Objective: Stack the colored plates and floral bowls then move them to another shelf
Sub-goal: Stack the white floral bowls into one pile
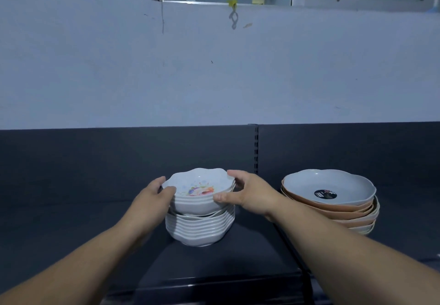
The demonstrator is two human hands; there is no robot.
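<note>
Head view is dim and bluish, so small details are hard to read. My forearms run off the bottom edge of the frame, and the front lip of the dark shelf (71, 221) is mostly lost in shadow. The fingers of my left hand (152, 197) curl behind the bowl rim, so I cannot see their tips. The round black label inside the top plate is too small to read, and the things on the window ledge (214, 2) up on the wall are blurred.

Both my hands are half open, cupped around a small stack of floral bowls (201, 194). My left hand presses the left side, thumb on the near wall just under the rim. My right hand (247, 193) grips the right side, thumb on the near wall and fingers wrapped over the far rim. This small stack sits tilted in the top of a taller pile of bowls (198, 229) resting on the shelf, and I cannot tell whether it is lifted clear or still nested. The flower print shows inside the top bowl.

To the right, beyond the slotted upright post (256, 147), a stack of plates (333, 200) stands on the same shelf, well apart from my hands, brown and pale ones with a grey one on top.
</note>
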